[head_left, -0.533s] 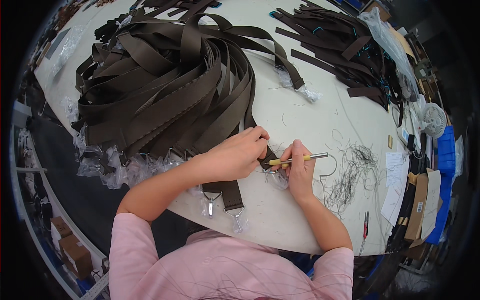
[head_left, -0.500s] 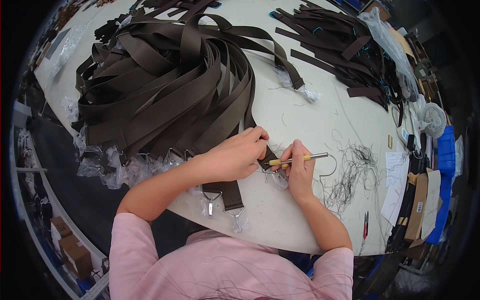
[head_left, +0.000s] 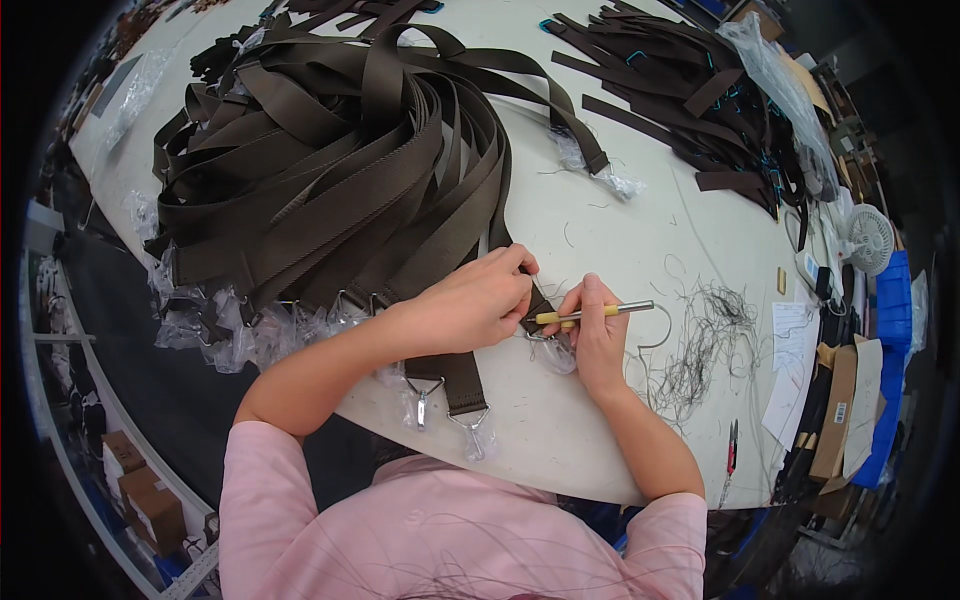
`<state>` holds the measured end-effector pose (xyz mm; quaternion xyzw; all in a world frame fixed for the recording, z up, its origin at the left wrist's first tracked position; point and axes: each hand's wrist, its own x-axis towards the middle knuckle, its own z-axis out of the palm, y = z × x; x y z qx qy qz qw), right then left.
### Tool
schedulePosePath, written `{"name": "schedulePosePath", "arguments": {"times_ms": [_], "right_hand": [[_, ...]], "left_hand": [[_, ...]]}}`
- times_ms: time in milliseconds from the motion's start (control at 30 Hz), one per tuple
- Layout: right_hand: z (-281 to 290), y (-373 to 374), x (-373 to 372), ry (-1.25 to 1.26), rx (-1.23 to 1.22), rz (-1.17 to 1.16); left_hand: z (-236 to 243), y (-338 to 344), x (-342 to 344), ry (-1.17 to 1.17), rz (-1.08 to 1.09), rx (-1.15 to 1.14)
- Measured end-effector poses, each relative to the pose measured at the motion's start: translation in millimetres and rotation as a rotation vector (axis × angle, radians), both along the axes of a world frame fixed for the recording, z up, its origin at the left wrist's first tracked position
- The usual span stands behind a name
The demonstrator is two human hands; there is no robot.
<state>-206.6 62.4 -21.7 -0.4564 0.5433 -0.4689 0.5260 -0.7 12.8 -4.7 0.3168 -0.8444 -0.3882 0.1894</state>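
Note:
My left hand (head_left: 480, 300) is closed in a pinch above the end of a dark brown webbing strap (head_left: 540, 306); whatever lies between its fingertips is too small to make out. My right hand (head_left: 598, 345) grips a slim pen-like tool (head_left: 580, 314) with a yellow body and a silver rear end. The tool's front points left at the strap, close to my left fingers. Just below, a metal buckle in clear plastic wrap (head_left: 556, 352) lies by my right fingertips. Another strap end with a wrapped metal hook (head_left: 474, 430) rests near the table's front edge.
A large heap of brown straps (head_left: 320, 170) covers the table's left. More straps with blue clips (head_left: 690, 100) lie at the back right. Loose dark threads (head_left: 705, 345) are scattered right of my hand, with red-handled snips (head_left: 732, 450) nearer the edge. A small white fan (head_left: 868, 240) stands far right.
My right hand and the pen-like tool have shifted very slightly away from me. My left hand stays in its pinch at nearly the same spot.

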Motion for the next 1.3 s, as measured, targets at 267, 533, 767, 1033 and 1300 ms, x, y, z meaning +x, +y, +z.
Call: {"name": "schedulePosePath", "arguments": {"times_ms": [267,533,767,1033,1300], "right_hand": [[0.0,0.0,0.2,0.018,-0.010,0.004],[-1.1,-0.1,1.4,0.004,-0.003,-0.013],[0.3,-7.4,-19.5,-0.299,-0.173,-0.271],[4.0,9.5,-26.5,0.052,-0.325,-0.145],[-3.8,-13.8,-25.4,-0.095,-0.023,-0.074]], "left_hand": [[0.8,0.5,0.2,0.007,0.000,-0.003],[4.3,0.1,0.0,0.005,-0.003,0.013],[-3.9,-4.0,-2.5,0.030,0.107,-0.053],[-10.9,7.3,-22.9,-0.212,0.302,-0.262],[-6.1,-0.1,-17.3,-0.023,0.213,-0.087]]}}
